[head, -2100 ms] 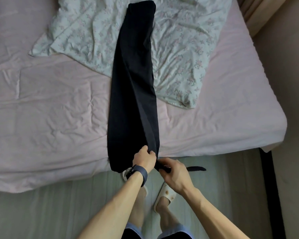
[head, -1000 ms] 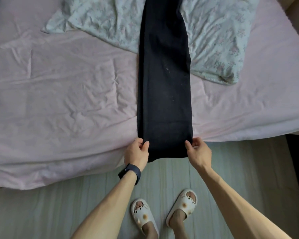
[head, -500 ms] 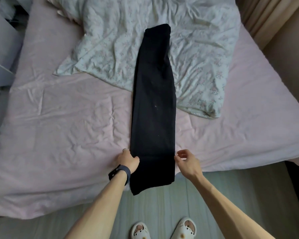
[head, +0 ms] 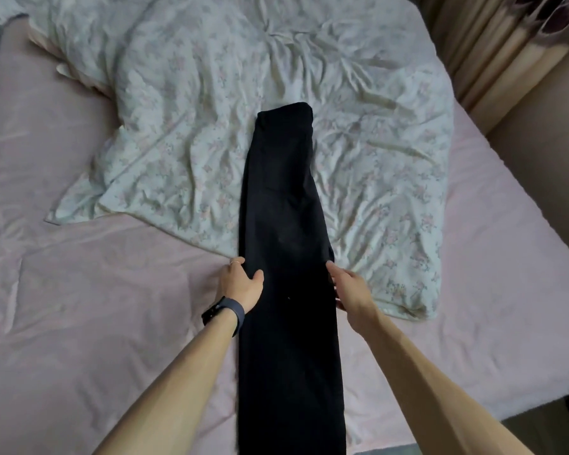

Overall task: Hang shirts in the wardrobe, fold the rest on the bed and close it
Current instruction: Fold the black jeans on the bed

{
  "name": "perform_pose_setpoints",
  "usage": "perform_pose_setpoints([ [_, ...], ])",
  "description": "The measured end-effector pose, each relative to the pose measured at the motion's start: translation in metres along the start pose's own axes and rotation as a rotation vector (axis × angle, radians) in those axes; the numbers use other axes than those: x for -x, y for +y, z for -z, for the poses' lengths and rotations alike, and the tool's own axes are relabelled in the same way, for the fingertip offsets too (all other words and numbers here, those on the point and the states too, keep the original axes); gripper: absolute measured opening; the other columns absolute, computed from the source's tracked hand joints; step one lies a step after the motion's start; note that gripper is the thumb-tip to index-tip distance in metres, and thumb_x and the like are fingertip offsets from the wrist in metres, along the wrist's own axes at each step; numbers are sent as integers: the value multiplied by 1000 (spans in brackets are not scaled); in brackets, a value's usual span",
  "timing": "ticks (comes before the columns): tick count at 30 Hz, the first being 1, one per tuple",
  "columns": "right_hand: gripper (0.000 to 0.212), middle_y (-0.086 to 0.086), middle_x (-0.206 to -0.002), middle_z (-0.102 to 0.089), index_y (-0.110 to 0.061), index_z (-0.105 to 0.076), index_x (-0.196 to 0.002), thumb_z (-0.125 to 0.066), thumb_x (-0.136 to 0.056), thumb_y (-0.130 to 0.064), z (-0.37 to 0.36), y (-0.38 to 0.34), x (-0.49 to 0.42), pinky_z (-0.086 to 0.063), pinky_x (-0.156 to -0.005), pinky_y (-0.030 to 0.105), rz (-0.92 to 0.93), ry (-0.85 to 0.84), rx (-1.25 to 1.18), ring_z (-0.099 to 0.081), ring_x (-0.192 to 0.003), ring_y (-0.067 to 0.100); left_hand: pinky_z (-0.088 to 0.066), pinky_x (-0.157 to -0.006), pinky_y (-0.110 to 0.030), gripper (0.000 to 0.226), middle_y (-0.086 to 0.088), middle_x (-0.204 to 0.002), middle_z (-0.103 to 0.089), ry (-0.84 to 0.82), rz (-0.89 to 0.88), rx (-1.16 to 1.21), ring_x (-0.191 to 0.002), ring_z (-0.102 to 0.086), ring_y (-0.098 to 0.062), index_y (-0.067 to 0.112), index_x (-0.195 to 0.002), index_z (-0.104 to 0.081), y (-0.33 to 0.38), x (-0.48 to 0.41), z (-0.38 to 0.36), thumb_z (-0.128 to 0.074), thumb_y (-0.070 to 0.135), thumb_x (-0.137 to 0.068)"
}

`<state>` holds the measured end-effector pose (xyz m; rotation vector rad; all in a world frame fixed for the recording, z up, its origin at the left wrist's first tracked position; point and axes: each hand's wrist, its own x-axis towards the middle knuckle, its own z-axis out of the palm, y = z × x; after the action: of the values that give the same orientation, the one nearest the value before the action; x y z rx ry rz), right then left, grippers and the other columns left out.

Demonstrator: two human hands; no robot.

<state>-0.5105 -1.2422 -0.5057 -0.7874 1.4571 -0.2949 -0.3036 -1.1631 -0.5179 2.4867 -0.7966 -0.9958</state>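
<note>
A pair of black trousers [head: 286, 244], folded lengthwise into one long strip, lies across the pink bed [head: 105, 310], its far end on the floral duvet [head: 191, 126] and its near end hanging over the bed's edge. My left hand [head: 240, 285], with a dark watch on the wrist, lies against the strip's left edge about halfway along, thumb on the fabric and fingers straight beside it. My right hand [head: 349, 289] touches the right edge at the same height with straight fingers. No wardrobe or shirts are in view.
The crumpled floral duvet covers the far half of the bed. Beige curtains [head: 493, 44] hang at the upper right, and a wall runs along the bed's right side. A strip of floor [head: 539, 431] shows at the lower right.
Both hands left the trousers' near end at the bed's edge and moved up to the middle of the strip, one at each side. The view leaned in over the bed.
</note>
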Motion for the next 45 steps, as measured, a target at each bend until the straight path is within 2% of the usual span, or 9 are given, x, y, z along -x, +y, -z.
perform_pose_setpoints([
  [4, 57, -5, -57, -48, -21, -67, -51, -54, -95, -55, -8, -35, -10, -42, -52, 25, -287, -78, -430, -48, -50, 14, -52, -83, -36, 55, -5, -128, -56, 4, 13, -19, -105, -60, -24, 15, -139, -44, 14, -32, 2, -54, 48, -96],
  [9, 11, -4, -65, -54, -15, -67, -83, -71, -90, -22, -4, -76, -22, -47, -48, 25, -275, 98, -665, -55, -55, 12, -56, -75, -42, 16, 2, -86, -63, 79, 85, -96, -77, -62, -22, 23, -99, -53, 24, -60, 15, -48, 38, -101],
  [15, 9, 0, -82, -65, -14, -67, -94, -66, -93, -22, 25, -65, -11, -49, -59, 24, -7, 279, -196, -63, -67, 9, -53, -86, -48, 23, -14, -113, -58, 110, 121, -245, -100, -59, -35, 12, -117, -48, 36, -62, 12, -53, 23, -97],
  [19, 21, -5, -92, -69, -14, -66, -102, -57, -95, -31, 7, -51, -11, -47, -65, 22, -42, 154, -21, -63, -77, 11, -46, -89, -47, 49, -11, -136, -45, 235, -232, -231, -119, -48, -32, 20, -137, -45, 80, -42, -8, -62, 29, -92],
  [26, 22, 0, -71, -66, -13, -63, -81, -54, -94, -28, -20, -56, -18, -52, -65, 34, -97, 188, -143, -61, -65, 16, -41, -78, -31, 52, 7, -153, -32, -161, -275, -254, -109, -60, -23, 40, -150, -27, 104, -48, -21, -35, 54, -101],
  [31, 18, -8, -86, -72, -20, -73, -100, -55, -95, -22, -22, -54, -13, -55, -72, 27, -39, 119, -91, -67, -78, 10, -41, -69, -30, 66, 14, -120, -38, -246, -163, -370, -79, -56, -12, 27, -98, -54, 122, -51, -18, -38, 88, -77],
  [35, 31, -19, -85, -70, -22, -75, -108, -52, -93, -7, -19, -46, -9, -48, -59, 7, -45, 107, -269, -66, -69, -9, -42, -78, -28, 46, -11, -130, -50, -305, -219, -304, -98, -61, -27, 21, -60, -51, 129, -60, -17, -67, 56, -86],
  [40, 34, -4, -111, -70, -15, -66, -121, -60, -91, 1, -19, -42, -13, -51, -75, 15, -189, 71, -637, -70, -91, 0, -25, -104, -23, 39, 3, -155, -34, -403, -146, -141, -138, -39, -14, 10, -100, -74, 115, -63, 1, -67, 47, -91],
  [45, 32, -4, -105, -76, -19, -66, -119, -68, -90, -6, -25, -51, -28, -52, -75, 26, -246, -49, -853, -73, -96, 13, -23, -105, -22, 40, 3, -159, -28, -476, -132, -115, -128, -38, -5, -2, -84, -72, 112, -65, 4, -63, 35, -97],
])
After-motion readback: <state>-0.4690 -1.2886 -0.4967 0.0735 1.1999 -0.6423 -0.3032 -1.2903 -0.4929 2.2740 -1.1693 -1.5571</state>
